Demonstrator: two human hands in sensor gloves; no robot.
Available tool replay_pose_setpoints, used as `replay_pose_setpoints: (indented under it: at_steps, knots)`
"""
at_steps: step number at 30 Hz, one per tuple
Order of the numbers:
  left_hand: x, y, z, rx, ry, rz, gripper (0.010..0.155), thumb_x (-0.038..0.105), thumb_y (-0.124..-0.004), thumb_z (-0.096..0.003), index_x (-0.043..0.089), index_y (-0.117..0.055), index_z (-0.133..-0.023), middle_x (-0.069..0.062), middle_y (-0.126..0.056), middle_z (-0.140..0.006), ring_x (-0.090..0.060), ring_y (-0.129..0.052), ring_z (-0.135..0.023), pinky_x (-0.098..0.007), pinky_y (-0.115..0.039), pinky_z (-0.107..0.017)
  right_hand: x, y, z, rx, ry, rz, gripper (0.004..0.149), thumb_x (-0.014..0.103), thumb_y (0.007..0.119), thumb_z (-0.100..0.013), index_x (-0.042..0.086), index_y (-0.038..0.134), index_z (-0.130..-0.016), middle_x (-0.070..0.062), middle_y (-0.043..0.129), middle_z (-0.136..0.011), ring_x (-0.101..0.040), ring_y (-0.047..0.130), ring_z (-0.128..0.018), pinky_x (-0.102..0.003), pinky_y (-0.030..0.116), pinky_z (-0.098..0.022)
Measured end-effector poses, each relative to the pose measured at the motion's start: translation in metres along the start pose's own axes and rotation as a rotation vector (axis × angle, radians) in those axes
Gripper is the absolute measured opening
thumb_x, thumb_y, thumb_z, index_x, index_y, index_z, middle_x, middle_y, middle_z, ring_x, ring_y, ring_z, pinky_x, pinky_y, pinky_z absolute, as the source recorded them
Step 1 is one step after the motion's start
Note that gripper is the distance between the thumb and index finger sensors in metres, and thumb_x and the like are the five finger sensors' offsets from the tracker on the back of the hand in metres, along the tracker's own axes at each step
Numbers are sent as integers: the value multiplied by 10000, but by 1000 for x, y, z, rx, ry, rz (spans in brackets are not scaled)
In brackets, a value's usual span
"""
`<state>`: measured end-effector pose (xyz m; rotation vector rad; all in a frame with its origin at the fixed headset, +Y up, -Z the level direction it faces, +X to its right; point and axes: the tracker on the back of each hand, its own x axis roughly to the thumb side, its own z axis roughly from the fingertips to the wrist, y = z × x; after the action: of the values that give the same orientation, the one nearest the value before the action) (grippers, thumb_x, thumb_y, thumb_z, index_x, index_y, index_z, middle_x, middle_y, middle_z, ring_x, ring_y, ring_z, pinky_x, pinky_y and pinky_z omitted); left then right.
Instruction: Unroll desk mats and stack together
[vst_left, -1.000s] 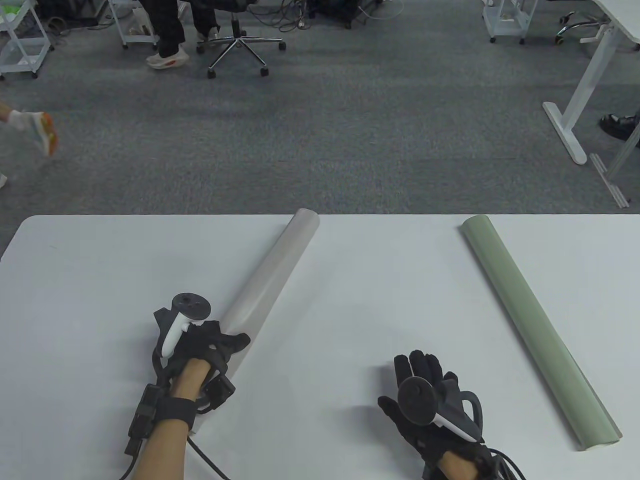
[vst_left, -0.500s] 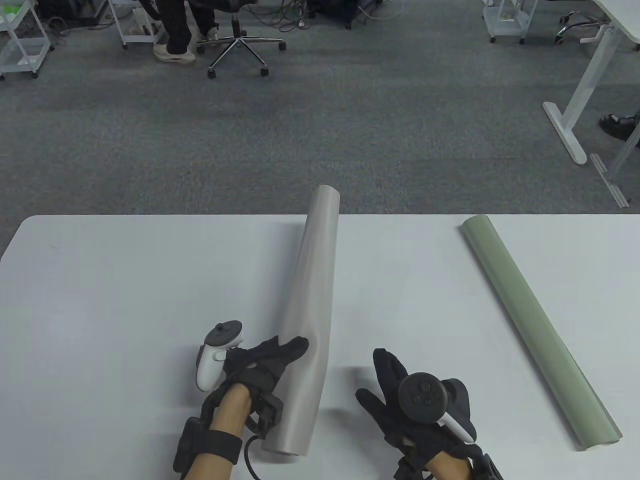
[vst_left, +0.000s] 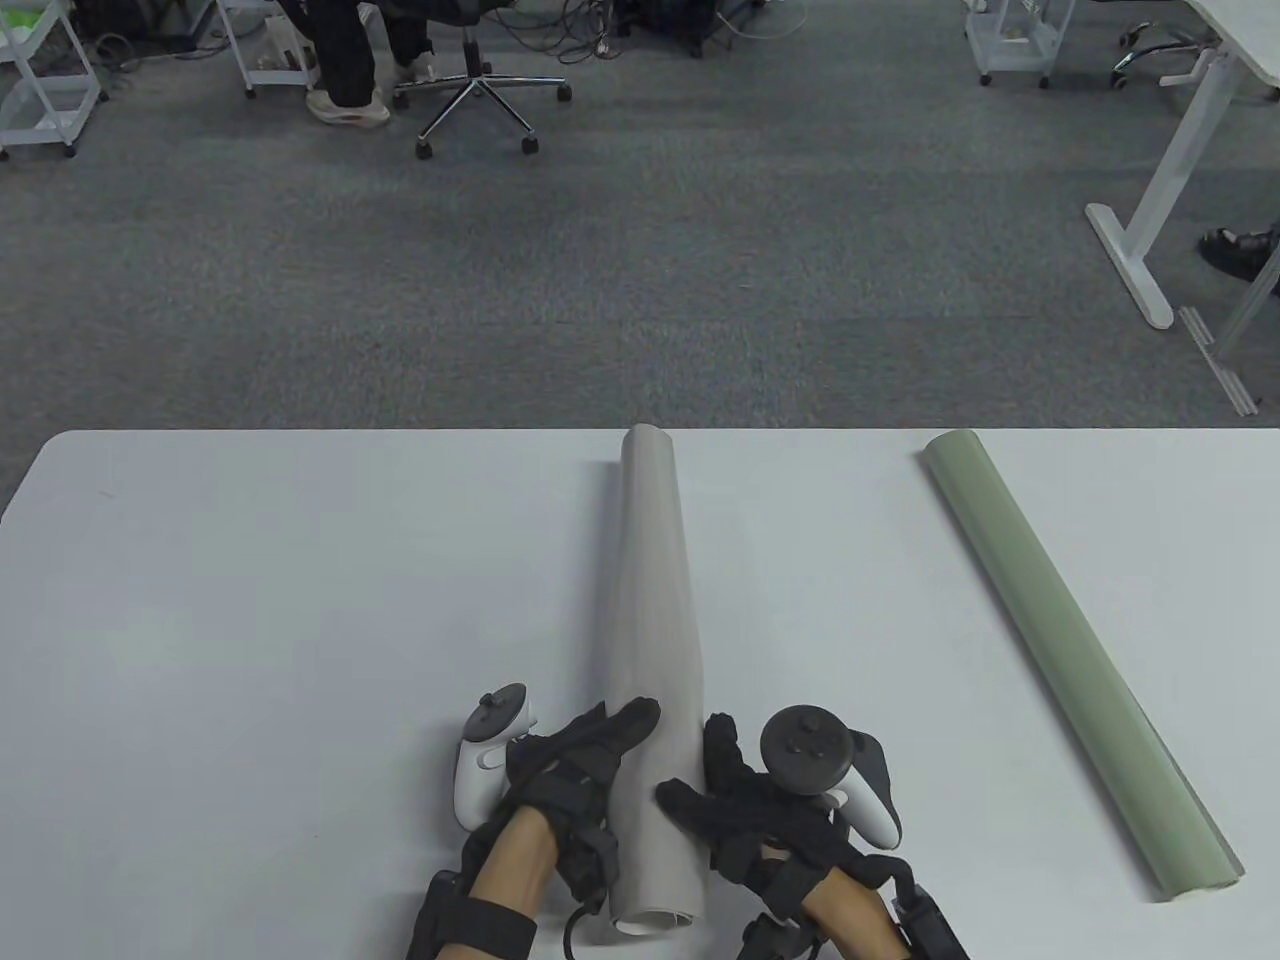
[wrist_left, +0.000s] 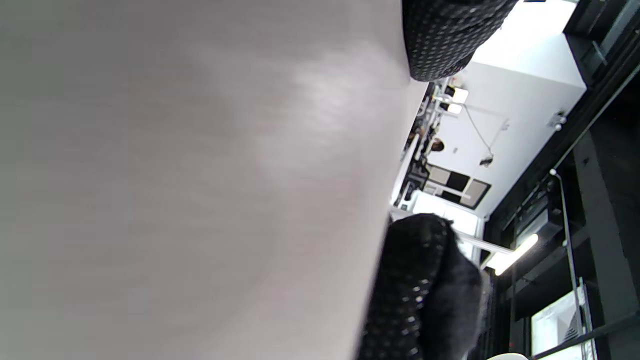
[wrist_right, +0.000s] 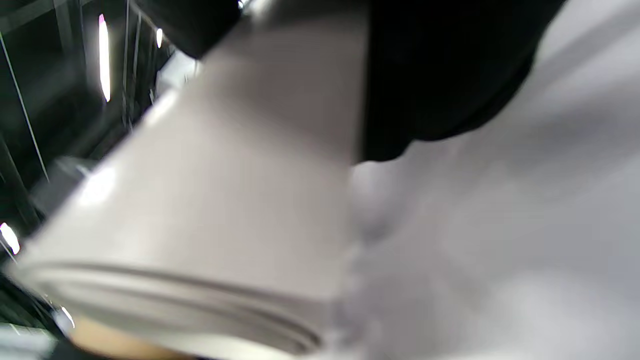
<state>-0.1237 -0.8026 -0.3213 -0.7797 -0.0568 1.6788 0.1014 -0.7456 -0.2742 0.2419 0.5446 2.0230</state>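
A rolled grey desk mat (vst_left: 655, 640) lies lengthwise in the middle of the white table (vst_left: 250, 600), its near end raised a little. My left hand (vst_left: 590, 760) grips it from the left near that end. My right hand (vst_left: 725, 795) grips it from the right, thumb on top. The roll fills the left wrist view (wrist_left: 200, 180), with gloved fingers (wrist_left: 425, 290) at its edge. The right wrist view shows the roll's layered end (wrist_right: 200, 240), blurred. A rolled green desk mat (vst_left: 1070, 650) lies diagonally on the right, untouched.
The table's far edge runs just behind both rolls. Beyond it is grey carpet with an office chair (vst_left: 480, 90), a seated person's legs (vst_left: 345, 70) and a white desk leg (vst_left: 1140, 250) at the right.
The grey roll swung from a slant to almost straight and shifted right toward the table's middle. My left hand moved right with it. My right hand came in from the right and took hold.
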Motion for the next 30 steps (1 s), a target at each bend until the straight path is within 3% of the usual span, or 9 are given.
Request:
replay_pose_setpoints:
  at_steps: [3, 9, 14, 17, 19, 21, 23, 26, 30]
  knots:
    - [0, 4, 1, -7, -33, 98, 869, 483, -620, -643, -39, -230, -1218, -238, -614, -1191, -435, -871, -947, -508, -845, -631, -2, -6, 0, -92, -4, 27, 901, 440, 678, -573, -21, 125, -1115, -320, 587, -1012, -247, 1040, -659, -437, 900, -476]
    - [-8, -1, 2, -50, -60, 256, 867, 544, -582, -631, 107, -130, -1228, -188, -378, -1321, -617, -759, -1014, -634, -855, -611, -10, -14, -2, -228, -9, 21, 812, 425, 688, -575, 99, 212, -1147, -269, 629, -986, -219, 1057, -645, -402, 916, -464]
    - [-9, 0, 3, -72, -68, 203, 898, 541, -555, -635, -23, -149, -1202, -304, -343, -1289, -587, -828, -1003, -624, -862, -610, -10, -23, 5, -369, -28, 228, 721, 417, 718, -567, 182, 356, -1144, -192, 728, -882, -107, 972, -492, -347, 879, -388]
    - [-11, -4, 0, -167, -52, 124, 904, 549, -521, -639, -54, -133, -1189, -341, -548, -1209, -530, -852, -984, -550, -807, -634, -9, -24, 8, -383, -38, 191, 651, 362, 740, -569, 230, 430, -1127, -187, 740, -865, -83, 951, -442, -339, 878, -359]
    - [-12, -8, -1, -160, -48, 171, 928, 555, -525, -634, -86, -140, -1184, -330, -544, -1205, -538, -826, -998, -612, -786, -656, -10, -25, 9, -384, -46, 180, 609, 335, 743, -572, 241, 486, -1116, -187, 745, -862, -80, 946, -429, -340, 877, -353]
    - [-15, -13, -2, -182, -52, 219, 924, 566, -537, -629, -75, -143, -1165, -358, -458, -1177, -676, -720, -1014, -732, -764, -607, -13, -27, 12, -397, -41, 208, 593, 324, 740, -572, 237, 509, -1112, -191, 748, -863, -78, 944, -424, -340, 876, -349]
    - [-15, -17, -2, -201, -60, 224, 939, 575, -531, -629, -88, -91, -1125, -366, -354, -1178, -605, -808, -992, -657, -828, -614, -18, -29, 13, -398, -32, 239, 586, 317, 730, -573, 233, 515, -1112, -196, 748, -866, -82, 944, -425, -345, 876, -350]
    - [-12, -21, -3, -219, -81, 127, 935, 577, -519, -627, -1, -32, -1178, -331, -473, -1216, -500, -892, -932, -560, -838, -606, -22, -35, 16, -391, -26, 180, 577, 309, 727, -574, 219, 532, -1109, -198, 751, -864, -84, 946, -421, -347, 875, -347]
    - [-15, -26, -3, -216, -82, 178, 951, 572, -535, -623, -112, -142, -1154, -324, -509, -1169, -489, -874, -963, -590, -832, -635, -24, -37, 21, -388, -21, 193, 552, 303, 732, -571, 201, 588, -1094, -198, 765, -856, -83, 951, -408, -346, 879, -338]
